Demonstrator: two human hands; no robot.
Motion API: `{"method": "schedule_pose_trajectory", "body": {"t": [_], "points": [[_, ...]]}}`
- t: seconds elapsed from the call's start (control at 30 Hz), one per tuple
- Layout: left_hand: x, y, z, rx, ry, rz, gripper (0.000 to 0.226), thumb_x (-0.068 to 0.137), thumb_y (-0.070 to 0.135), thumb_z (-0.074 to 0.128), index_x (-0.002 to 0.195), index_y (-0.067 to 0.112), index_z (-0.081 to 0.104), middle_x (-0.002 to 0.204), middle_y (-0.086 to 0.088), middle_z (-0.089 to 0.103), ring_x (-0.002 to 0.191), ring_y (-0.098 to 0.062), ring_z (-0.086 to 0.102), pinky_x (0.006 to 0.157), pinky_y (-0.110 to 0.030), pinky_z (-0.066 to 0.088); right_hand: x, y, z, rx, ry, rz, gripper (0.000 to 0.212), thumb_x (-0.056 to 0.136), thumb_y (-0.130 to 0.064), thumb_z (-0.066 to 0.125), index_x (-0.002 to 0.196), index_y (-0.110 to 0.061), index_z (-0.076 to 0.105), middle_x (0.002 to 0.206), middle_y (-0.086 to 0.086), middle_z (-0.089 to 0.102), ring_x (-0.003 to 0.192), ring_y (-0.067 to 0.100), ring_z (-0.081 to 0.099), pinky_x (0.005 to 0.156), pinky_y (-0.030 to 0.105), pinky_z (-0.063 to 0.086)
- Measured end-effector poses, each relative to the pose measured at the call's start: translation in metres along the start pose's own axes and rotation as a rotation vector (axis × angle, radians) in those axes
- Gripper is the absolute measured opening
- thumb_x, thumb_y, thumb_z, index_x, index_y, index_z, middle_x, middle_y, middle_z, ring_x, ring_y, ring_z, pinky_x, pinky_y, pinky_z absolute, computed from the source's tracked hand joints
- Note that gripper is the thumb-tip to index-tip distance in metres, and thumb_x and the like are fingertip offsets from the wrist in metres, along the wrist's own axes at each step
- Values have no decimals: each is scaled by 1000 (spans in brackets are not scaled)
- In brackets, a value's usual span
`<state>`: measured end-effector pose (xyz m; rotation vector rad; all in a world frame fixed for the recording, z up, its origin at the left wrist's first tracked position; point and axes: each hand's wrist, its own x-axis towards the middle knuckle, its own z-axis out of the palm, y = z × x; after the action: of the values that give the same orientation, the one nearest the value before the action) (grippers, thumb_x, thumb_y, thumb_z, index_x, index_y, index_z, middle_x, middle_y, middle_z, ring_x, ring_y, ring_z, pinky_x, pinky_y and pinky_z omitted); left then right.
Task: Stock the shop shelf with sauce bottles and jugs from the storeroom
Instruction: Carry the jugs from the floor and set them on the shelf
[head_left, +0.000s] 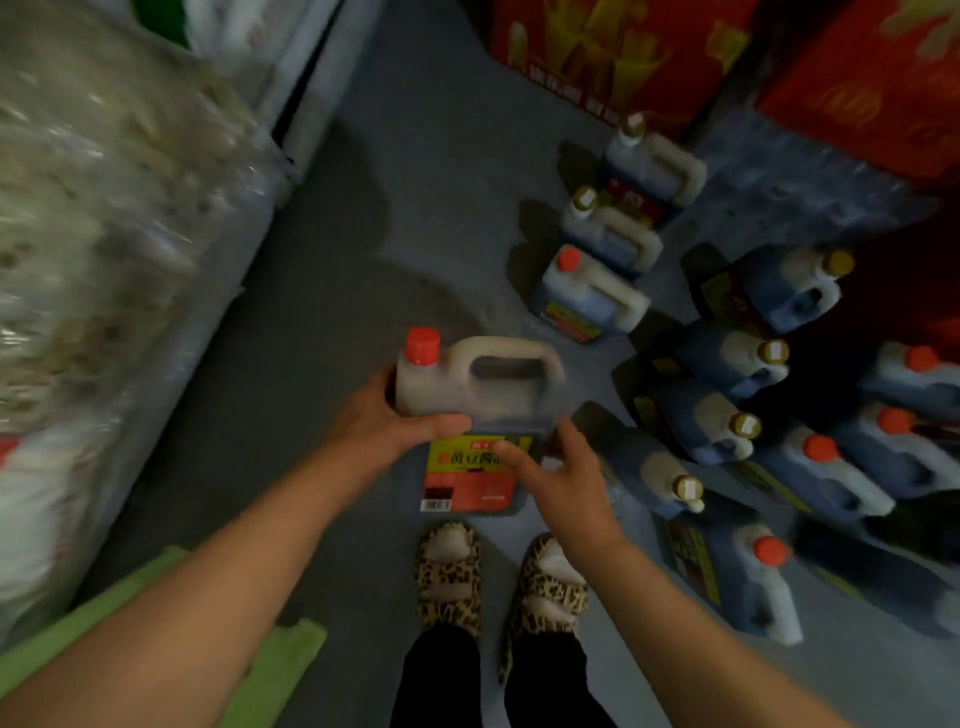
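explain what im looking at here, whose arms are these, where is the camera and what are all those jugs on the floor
No machine here: one wide camera on a person's head looks down at their own arms and slippered feet. The left hand grips the shoulder of a red-capped sauce jug; the right hand touches its label with loosely spread fingers. More jugs stand and lie on the grey floor to the right, some red-capped, some gold-capped. Red cartons sit behind them, plastic-wrapped goods on the left.

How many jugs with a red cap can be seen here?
6 red-capped jugs: one held at centre, one standing on the floor behind it, four lying at the right. More may be hidden past the edge.
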<state>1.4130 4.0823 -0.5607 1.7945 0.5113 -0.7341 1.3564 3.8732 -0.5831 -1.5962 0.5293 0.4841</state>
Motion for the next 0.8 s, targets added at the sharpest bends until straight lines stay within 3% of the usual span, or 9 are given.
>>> {"method": "schedule_pose_trajectory", "body": {"t": [0.07,0.17,0.3,0.37,0.5,0.63,0.8], "points": [[-33,34,-16,-55,41,1,52,63,27,89,109,29,65,95,13,73,85,1,70,63,-10,51,-17,-43,2,-31,7,-50,43,73,-54,83,110,-42,64,110,-4,69,104,12,65,89,35,57],[-80,90,-41,-99,134,31,48,66,29,89,108,27,66,94,14,72,78,8,68,60,-8,48,-43,-119,4,24,-39,-120,39,84,-24,82,118,-33,64,108,-8,75,103,9,70,90,36,58],[-139,181,-82,-98,219,159,68,53,50,91,114,30,67,100,17,72,91,3,67,76,-18,52,-80,-217,5,78,-57,-231,39,86,-22,81,122,-26,66,109,-1,76,103,19,72,92,52,58],[-174,226,-103,-116,261,225,64,55,48,92,110,28,68,97,18,72,91,2,67,76,-16,52,-99,-269,7,86,-63,-309,37,86,-24,81,120,-28,68,108,1,77,101,22,73,91,55,58],[-255,309,-150,-189,325,370,82,39,59,94,109,25,70,104,5,76,99,-17,72,93,-46,56,-147,-385,10,100,-143,-473,36,82,-31,82,116,-31,69,106,6,77,102,34,72,89,61,57],[-343,390,-199,-107,441,541,87,37,58,87,114,22,68,104,8,75,96,-10,71,91,-41,57,-201,-494,23,98,-165,-633,31,82,-31,83,111,-31,72,98,7,78,95,33,74,85,58,59],[-428,441,-256,-91,600,642,73,53,48,92,117,25,65,105,8,73,93,-10,70,79,-31,59,-257,-597,59,78,-268,-777,32,82,-30,84,111,-27,72,98,3,78,90,23,76,78,45,63]]}}
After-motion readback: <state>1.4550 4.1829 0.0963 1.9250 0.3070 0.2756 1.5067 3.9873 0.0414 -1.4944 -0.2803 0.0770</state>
